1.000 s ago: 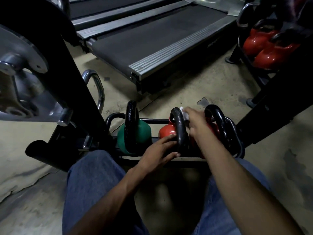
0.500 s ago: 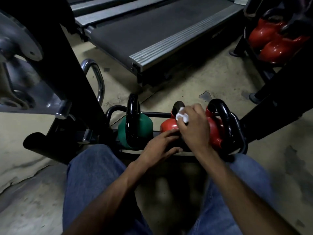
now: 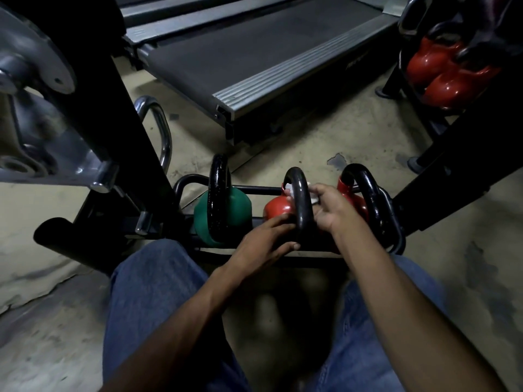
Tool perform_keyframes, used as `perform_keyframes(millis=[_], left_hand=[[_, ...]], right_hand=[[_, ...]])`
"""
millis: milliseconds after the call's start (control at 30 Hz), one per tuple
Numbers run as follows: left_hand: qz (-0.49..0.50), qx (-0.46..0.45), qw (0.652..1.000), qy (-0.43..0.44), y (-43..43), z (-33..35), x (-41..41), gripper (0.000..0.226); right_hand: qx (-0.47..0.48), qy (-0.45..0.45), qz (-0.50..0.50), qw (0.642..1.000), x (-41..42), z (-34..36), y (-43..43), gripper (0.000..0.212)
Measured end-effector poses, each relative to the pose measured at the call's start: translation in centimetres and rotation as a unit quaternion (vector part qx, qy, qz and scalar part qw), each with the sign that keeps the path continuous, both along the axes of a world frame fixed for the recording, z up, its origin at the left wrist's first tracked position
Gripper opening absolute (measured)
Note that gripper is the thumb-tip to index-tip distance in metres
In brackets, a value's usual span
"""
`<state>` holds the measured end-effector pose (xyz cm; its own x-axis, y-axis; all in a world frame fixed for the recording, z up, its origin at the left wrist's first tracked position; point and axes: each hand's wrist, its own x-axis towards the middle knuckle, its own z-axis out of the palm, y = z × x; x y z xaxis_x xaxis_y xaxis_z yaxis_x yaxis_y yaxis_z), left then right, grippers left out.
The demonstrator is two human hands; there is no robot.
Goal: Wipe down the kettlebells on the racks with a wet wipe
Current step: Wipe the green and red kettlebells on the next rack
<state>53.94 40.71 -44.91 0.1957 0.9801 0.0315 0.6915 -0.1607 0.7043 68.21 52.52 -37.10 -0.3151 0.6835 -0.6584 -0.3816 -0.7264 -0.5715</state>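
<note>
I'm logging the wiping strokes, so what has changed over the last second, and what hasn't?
The right hand carried the wet wipe from the far top of the middle red kettlebell, over its black handle, and now works on the handle's right side, nearer the person. The left hand kept its hold low on that handle. The green kettlebell and the rack stayed put.

**Low rack and its kettlebells**

Your landmark is the middle red kettlebell [image 3: 276, 206], sitting on the low black rack [image 3: 254, 190] just past your knees. To its left on the same rack stands the green kettlebell [image 3: 237, 205], a gap apart. To its right stands another red kettlebell [image 3: 351, 199], and beyond that more black handles crowd the rack's end. The rack rests on the worn concrete floor [image 3: 311, 142].
</note>
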Motion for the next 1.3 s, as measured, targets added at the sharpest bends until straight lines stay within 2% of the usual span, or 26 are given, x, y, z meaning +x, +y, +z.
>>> perform_keyframes(millis=[67, 100, 167, 200, 300, 367, 433, 467, 500, 533, 567, 633, 700, 767, 800, 833, 900, 967, 1000, 1067, 1100, 1133, 1167, 1233, 1267, 1300], left_hand=[[-0.008, 0.0, 1.0, 0.003, 0.2, -0.1, -0.1, 0.056], [-0.012, 0.003, 1.0, 0.006, 0.3, 0.0, -0.2, 0.055], [-0.017, 0.003, 1.0, 0.011, 0.3, 0.1, -0.3, 0.055], [-0.018, 0.001, 1.0, 0.012, 0.3, 0.1, -0.3, 0.055], [-0.016, -0.006, 1.0, 0.015, 0.1, 0.1, -0.2, 0.056], [-0.013, -0.006, 1.0, 0.016, 0.0, 0.2, -0.2, 0.057], [-0.013, -0.002, 1.0, 0.017, 0.1, 0.3, -0.2, 0.055], [-0.016, 0.002, 1.0, 0.017, 0.2, 0.3, -0.2, 0.053], [-0.02, 0.006, 1.0, 0.016, 0.2, 0.3, -0.2, 0.052], [-0.021, 0.01, 1.0, 0.014, 0.3, 0.2, -0.2, 0.052], [-0.02, 0.011, 1.0, 0.013, 0.3, 0.2, -0.2, 0.053], [-0.016, 0.012, 1.0, 0.012, 0.2, 0.1, -0.2, 0.054], [-0.016, 0.01, 1.0, 0.017, 0.1, 0.0, -0.1, 0.056], [-0.011, 0.009, 1.0, 0.023, -0.2, -0.1, -0.2, 0.057], [-0.006, 0.014, 0.999, 0.028, -0.3, -0.2, -0.3, 0.057], [0.0, 0.018, 0.999, 0.03, -0.4, -0.3, -0.3, 0.056], [0.006, 0.013, 1.0, 0.026, -0.7, -0.3, -0.4, 0.057], [0.005, 0.007, 1.0, 0.02, -0.9, -0.5, -0.3, 0.06], [0.007, 0.006, 1.0, 0.017, -0.8, -0.6, -0.3, 0.062], [0.016, -0.004, 1.0, 0.01, -0.9, -0.7, -0.2, 0.063], [0.019, -0.007, 1.0, 0.01, -0.9, -0.7, -0.1, 0.062], [0.021, -0.009, 1.0, 0.01, -0.8, -0.7, -0.1, 0.062], [0.024, -0.009, 1.0, 0.01, -0.8, -0.7, 0.0, 0.061], [0.028, -0.004, 1.0, 0.007, -0.7, -0.6, 0.0, 0.06], [0.027, -0.002, 1.0, 0.006, -0.7, -0.6, 0.0, 0.06], [0.025, -0.002, 1.0, 0.006, -0.8, -0.7, 0.0, 0.059]], right_hand=[[0.083, -0.113, -0.026, 0.99, -0.5, -0.3, 0.9, 0.011], [0.152, -0.206, -0.026, 0.966, -0.9, -0.1, 1.5, 0.005], [0.29, -0.389, 0.018, 0.874, -1.6, 0.3, 2.9, 0.015], [0.328, -0.439, 0.049, 0.835, -1.9, 0.8, 3.6, 0.018], [0.387, -0.53, 0.154, 0.739, -2.7, 2.0, 5.4, 0.016], [0.457, -0.585, 0.2, 0.639, -3.4, 2.3, 4.9, 0.014], [0.549, -0.606, 0.213, 0.535, -3.3, 2.4, 2.2, 0.014], [0.591, -0.602, 0.202, 0.498, -2.7, 2.0, 0.5, 0.011], [0.622, -0.593, 0.179, 0.479, -2.0, 1.4, -1.3, 0.009], [0.633, -0.582, 0.148, 0.489, -1.0, 0.7, -3.1, 0.009], [0.626, -0.564, 0.111, 0.527, -0.1, 0.2, -4.9, 0.011], [0.564, -0.515, 0.021, 0.645, 1.2, -0.7, -7.6, 0.012], [0.451, -0.445, -0.044, 0.772, 1.2, -0.9, -8.3, 0.008], [0.271, -0.329, -0.06, 0.903, 0.8, -0.7, -6.2, 0.017], [0.169, -0.229, -0.048, 0.957, 0.5, -0.3, -5.0, 0.02], [0.085, -0.137, -0.038, 0.986, 0.4, 0.0, -3.7, 0.023], [0.013, -0.057, -0.018, 0.998, 0.6, 0.3, -2.4, 0.032], [0.044, -0.078, -0.016, 0.996, 0.7, 0.1, -2.5, 0.029], [0.089, -0.121, -0.031, 0.988, 0.7, -0.1, -2.9, 0.025], [0.231, -0.262, -0.054, 0.936, 0.3, 0.1, -3.1, 0.015], [0.323, -0.345, -0.044, 0.88, -0.2, 0.4, -2.9, 0.01], [0.42, -0.427, -0.009, 0.8, -0.6, 0.9, -2.7, 0.005], [0.506, -0.499, 0.04, 0.702, -0.9, 1.1, -2.5, 0.004], [0.613, -0.578, 0.131, 0.523, -1.2, 1.4, -2.8, 0.005], [0.644, -0.593, 0.164, 0.456, -0.9, 1.3, -3.4, 0.008], [0.666, -0.598, 0.181, 0.408, -0.4, 1.0, -4.4, 0.011]])
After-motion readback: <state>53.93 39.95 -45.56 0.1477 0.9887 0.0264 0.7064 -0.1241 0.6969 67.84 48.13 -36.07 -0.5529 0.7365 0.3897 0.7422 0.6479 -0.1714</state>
